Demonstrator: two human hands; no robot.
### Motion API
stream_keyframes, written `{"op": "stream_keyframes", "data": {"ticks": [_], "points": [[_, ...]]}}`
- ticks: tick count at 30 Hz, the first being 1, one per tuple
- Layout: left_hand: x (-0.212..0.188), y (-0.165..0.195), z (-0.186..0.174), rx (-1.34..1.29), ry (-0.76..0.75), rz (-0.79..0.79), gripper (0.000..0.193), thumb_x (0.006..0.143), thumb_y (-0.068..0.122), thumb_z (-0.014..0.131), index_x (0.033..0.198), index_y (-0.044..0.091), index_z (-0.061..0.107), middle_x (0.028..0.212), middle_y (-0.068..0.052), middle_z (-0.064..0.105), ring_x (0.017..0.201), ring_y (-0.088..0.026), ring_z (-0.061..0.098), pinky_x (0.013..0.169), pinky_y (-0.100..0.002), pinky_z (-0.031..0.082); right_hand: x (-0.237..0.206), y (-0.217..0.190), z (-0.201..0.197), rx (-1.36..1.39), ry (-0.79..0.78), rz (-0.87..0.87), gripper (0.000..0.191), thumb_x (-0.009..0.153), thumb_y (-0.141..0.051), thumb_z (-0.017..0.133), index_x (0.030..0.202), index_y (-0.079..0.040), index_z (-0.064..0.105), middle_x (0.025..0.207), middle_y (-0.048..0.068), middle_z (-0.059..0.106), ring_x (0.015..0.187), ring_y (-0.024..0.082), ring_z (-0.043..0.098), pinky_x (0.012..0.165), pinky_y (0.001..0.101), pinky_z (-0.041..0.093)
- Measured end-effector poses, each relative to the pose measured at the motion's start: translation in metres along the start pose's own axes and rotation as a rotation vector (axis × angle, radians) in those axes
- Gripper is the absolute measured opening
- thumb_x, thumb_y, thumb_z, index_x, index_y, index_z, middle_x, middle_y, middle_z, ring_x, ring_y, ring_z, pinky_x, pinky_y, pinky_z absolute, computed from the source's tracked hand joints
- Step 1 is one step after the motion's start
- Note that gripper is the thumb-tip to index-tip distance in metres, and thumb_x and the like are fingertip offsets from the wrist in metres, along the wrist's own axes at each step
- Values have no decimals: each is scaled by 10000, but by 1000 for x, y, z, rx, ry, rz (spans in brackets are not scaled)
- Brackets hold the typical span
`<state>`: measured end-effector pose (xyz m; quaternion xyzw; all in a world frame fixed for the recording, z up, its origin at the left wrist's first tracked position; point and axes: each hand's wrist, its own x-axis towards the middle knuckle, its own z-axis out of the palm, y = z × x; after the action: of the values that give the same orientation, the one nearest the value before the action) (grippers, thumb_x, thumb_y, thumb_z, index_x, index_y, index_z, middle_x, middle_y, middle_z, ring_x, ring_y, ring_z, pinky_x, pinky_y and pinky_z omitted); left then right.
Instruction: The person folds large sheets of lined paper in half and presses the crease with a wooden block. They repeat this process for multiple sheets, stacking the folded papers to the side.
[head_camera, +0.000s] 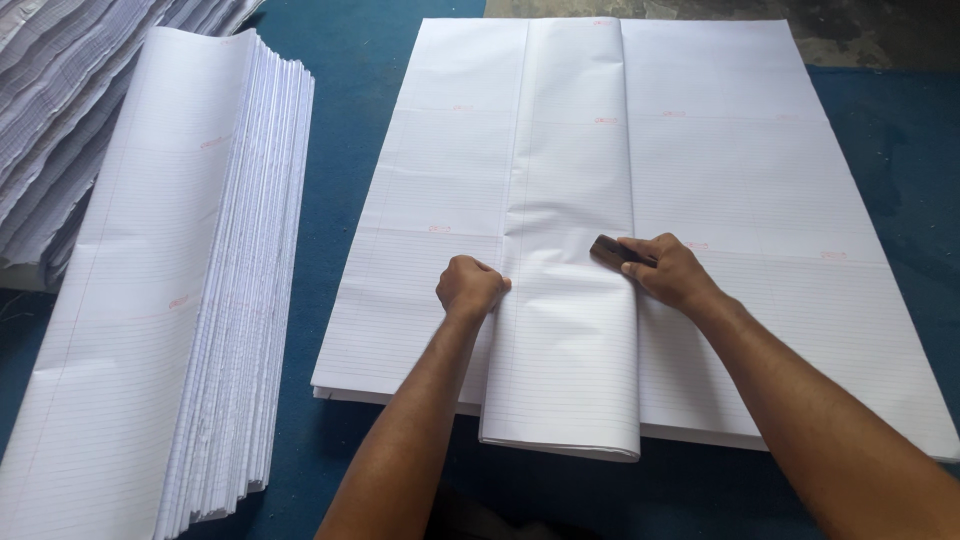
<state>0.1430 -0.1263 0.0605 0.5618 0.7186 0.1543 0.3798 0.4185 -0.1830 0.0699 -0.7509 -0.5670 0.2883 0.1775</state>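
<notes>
Maybe crooked crease: left hand (471, 287) fisted on folded sheet (570, 300), right hand (668, 270) gripping dark block (612, 249), mid-frame.

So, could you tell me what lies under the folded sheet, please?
The folded sheet rests on a flat stack of ruled sheets, on blue cloth. The left hand and right hand press it; beneath is hidden.

One cam only, head-worn, looks steeply down & fwd from above the person's own forearms. Close range: left hand (470, 287) and right hand (668, 271) sit mid-frame on the folded sheet (570, 300). Paper stack (170, 300) at left edge. No 2nd view to overlap.
</notes>
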Motion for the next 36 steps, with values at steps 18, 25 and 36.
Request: {"op": "stream_keyframes", "data": {"ticks": [18,25,36], "points": [[10,7,3,-29,14,-94,208,748,169,848,885,68,730,896,-123,766,810,-216,745,788,-339,612,-52,5,18,-32,3,12,463,913,-278,670,1371,-237,620,1107,81,563,990,204,611,925,362,563],[10,9,2,-32,10,-94,152,758,151,833,831,64,733,830,-119,763,739,-198,740,725,-327,615,-74,3,22,-52,0,-25,472,912,-259,664,1380,-227,609,1080,65,550,955,185,595,898,339,565],[7,9,2,-28,9,-94,88,764,140,807,785,82,743,727,-97,760,624,-173,737,645,-297,619,-89,-1,20,-23,-62,-28,465,908,-268,659,1370,-227,622,1086,79,564,985,208,600,893,369,564]]}}
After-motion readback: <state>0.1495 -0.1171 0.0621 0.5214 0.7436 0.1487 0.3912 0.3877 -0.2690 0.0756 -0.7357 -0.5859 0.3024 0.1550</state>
